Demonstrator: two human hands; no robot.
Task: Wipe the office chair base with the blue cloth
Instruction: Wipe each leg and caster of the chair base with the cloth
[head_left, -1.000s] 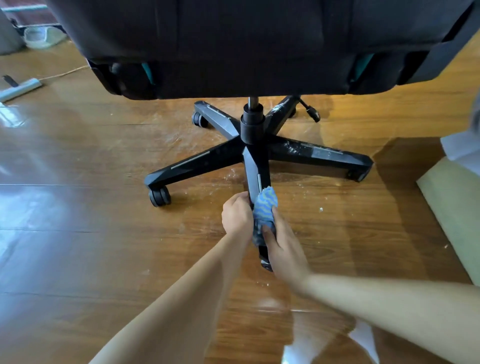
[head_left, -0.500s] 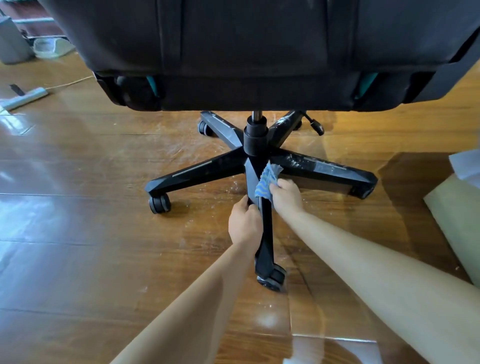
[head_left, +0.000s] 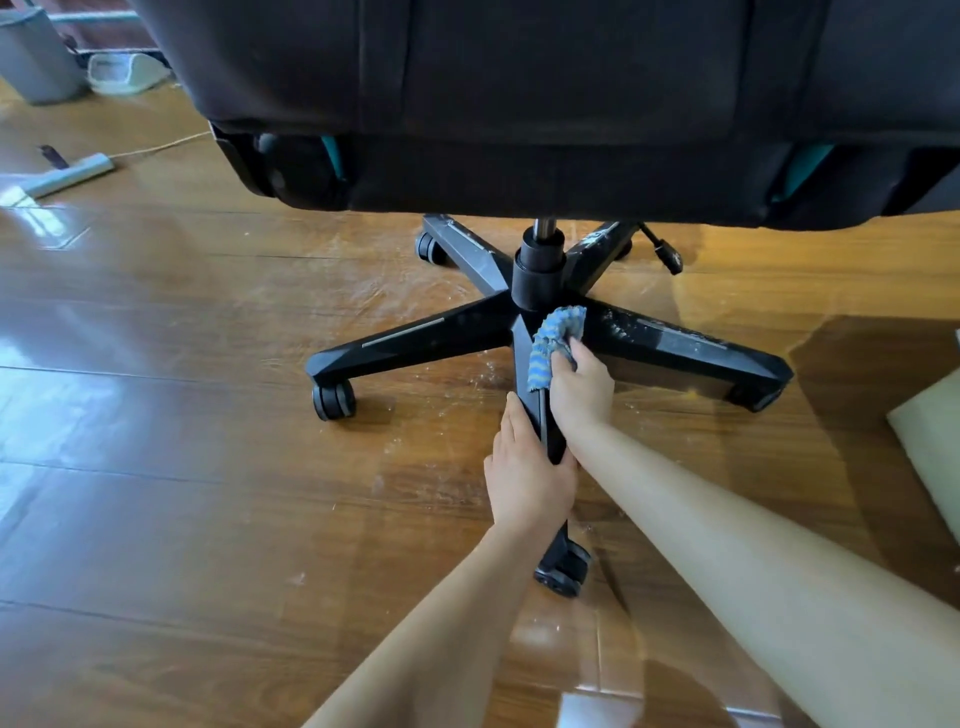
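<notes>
The black five-legged chair base (head_left: 415, 338) stands on casters on the wooden floor, under the dark seat (head_left: 545, 104). My right hand (head_left: 579, 387) grips the blue striped cloth (head_left: 553, 340) and presses it on the near leg close to the central hub (head_left: 537, 270). My left hand (head_left: 527, 473) wraps around the same near leg lower down, holding it. The near caster (head_left: 563, 571) shows just past my left wrist. The right leg (head_left: 685, 345) carries white dusty specks.
A glossy wooden floor (head_left: 182, 467) with white crumbs around the base. A grey bin (head_left: 36, 57) and a white dish stand at the far left, with a power strip (head_left: 67, 174) and cord. A pale green board (head_left: 935, 447) lies at the right edge.
My right hand has slid the cloth up the near leg from near the caster to the hub. My left hand keeps holding the leg, now behind the right hand.
</notes>
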